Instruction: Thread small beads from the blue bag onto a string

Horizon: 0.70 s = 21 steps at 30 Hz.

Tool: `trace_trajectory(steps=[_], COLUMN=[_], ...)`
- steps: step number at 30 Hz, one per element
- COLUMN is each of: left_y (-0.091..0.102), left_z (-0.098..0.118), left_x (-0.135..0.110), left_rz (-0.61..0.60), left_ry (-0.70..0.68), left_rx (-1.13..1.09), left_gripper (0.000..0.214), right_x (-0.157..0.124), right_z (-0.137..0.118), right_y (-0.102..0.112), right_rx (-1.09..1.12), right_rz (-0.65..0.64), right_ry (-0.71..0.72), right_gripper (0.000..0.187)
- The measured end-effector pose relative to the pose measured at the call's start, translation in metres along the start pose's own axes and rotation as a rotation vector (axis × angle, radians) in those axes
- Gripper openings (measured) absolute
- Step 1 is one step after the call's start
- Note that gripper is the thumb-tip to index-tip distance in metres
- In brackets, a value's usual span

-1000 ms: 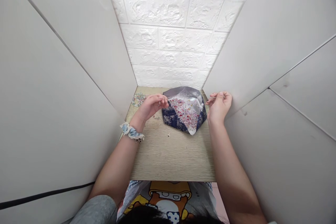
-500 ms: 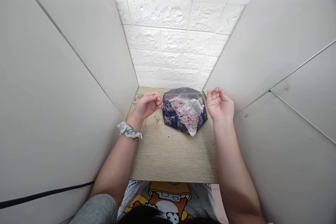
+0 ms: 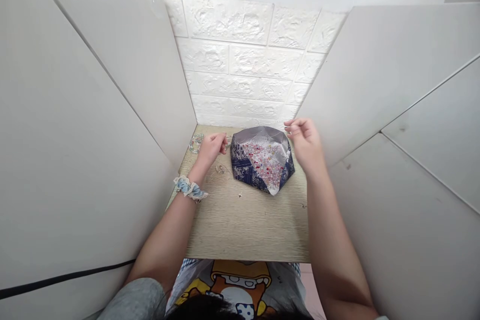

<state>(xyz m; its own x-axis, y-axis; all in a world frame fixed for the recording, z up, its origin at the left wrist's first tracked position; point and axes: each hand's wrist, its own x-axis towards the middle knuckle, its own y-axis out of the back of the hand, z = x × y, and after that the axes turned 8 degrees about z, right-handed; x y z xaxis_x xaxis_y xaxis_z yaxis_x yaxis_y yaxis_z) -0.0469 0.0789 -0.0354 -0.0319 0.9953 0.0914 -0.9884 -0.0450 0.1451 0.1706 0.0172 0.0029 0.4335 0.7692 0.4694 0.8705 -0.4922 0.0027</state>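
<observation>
A folded paper tray [image 3: 240,162], dark blue outside and silver inside, sits at the back of the wooden desk [image 3: 243,220] and holds several small pink and red beads [image 3: 264,160]. My left hand [image 3: 212,147] rests just left of the tray, fingers pinched on something too small to make out, perhaps a thin thread. My right hand [image 3: 303,142] hovers at the tray's right rim, fingers curled and pinched, its contents unclear. A scrunchie [image 3: 189,188] is on my left wrist.
White panels wall the desk in on both sides, with a white brick-pattern wall [image 3: 243,60] behind. A small pile of beads [image 3: 195,142] lies at the back left corner. A few loose beads [image 3: 240,194] dot the desk.
My left hand has drawn back left, away from the tray's beads. My right hand rose and swung inward over the tray's right rim.
</observation>
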Motion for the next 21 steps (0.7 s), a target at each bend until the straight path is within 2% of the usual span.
trace_trajectory(steps=[3,5,6,8,11,13,15,18,21], left_y=[-0.006,-0.011,-0.014,-0.019,-0.025,-0.027,-0.028,-0.030,-0.032], left_z=[-0.005,-0.005,-0.004,-0.001,0.005,0.008,0.008,0.007,0.005], left_x=[-0.002,-0.005,-0.007,-0.012,-0.018,-0.022,-0.024,-0.025,-0.024], left_rz=[0.204,0.265,0.255,0.131,-0.196,-0.374,-0.497,-0.538,-0.460], left_ry=[-0.158,-0.295,-0.340,-0.357,-0.308,-0.288,-0.255,-0.141,-0.109], left_rx=[0.246,0.288,0.268,0.163,0.005,-0.010,0.040,0.093,0.129], left_gripper=[0.022,0.019,0.020,0.024,0.031,0.035,0.039,0.039,0.035], right_x=[-0.005,-0.011,-0.014,-0.022,-0.031,-0.034,-0.035,-0.032,-0.027], right_z=[0.018,0.021,0.020,0.019,0.018,0.020,0.022,0.026,0.032], right_y=[-0.010,-0.015,-0.017,-0.023,-0.030,-0.033,-0.034,-0.032,-0.028], right_rx=[-0.290,-0.341,-0.333,-0.293,-0.260,-0.271,-0.293,-0.321,-0.322], right_rz=[-0.132,-0.239,-0.295,-0.401,-0.499,-0.504,-0.474,-0.413,-0.358], right_ry=[0.143,0.165,0.155,0.127,0.113,0.116,0.116,0.110,0.118], right_gripper=[0.008,0.009,0.010,0.011,0.012,0.012,0.012,0.011,0.010])
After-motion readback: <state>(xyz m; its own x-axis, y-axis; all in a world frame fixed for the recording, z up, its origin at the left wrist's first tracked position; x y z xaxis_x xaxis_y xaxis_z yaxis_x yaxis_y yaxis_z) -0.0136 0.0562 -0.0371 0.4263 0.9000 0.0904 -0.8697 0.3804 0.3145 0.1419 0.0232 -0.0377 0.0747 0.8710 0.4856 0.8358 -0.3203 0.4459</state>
